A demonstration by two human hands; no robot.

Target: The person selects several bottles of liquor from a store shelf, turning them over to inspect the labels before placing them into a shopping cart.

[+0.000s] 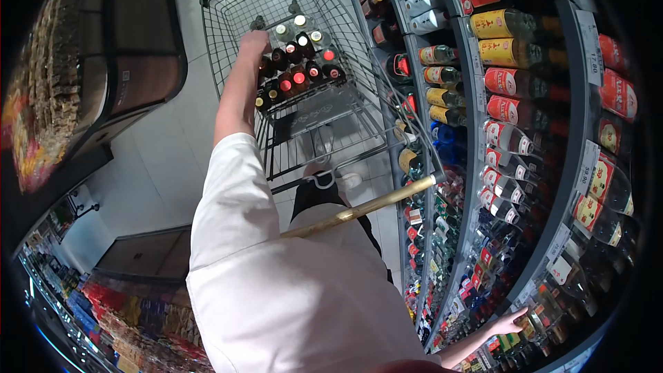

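Observation:
My left hand [256, 43] reaches over the left side of a wire shopping cart [228, 10], at the edge of a cluster of bottles [299, 77] standing in it. Its fingers are partly hidden, next to a dark bottle top [259, 23]; whether they grip it is unclear. The bottle caps are black, red, white and yellowish. At the lower right, my right hand [510, 322] is stretched out to a shelf, its fingers at a bottle [530, 327] there. Its grip is too small to make out.
The cart's wooden handle [359, 208] crosses in front of my body. Tall shelves [473, 131] packed with bottles and price tags run along the right. On the left stand display cabinets [141, 34] and packaged goods [148, 314]. Pale floor tiles [155, 148] show between them.

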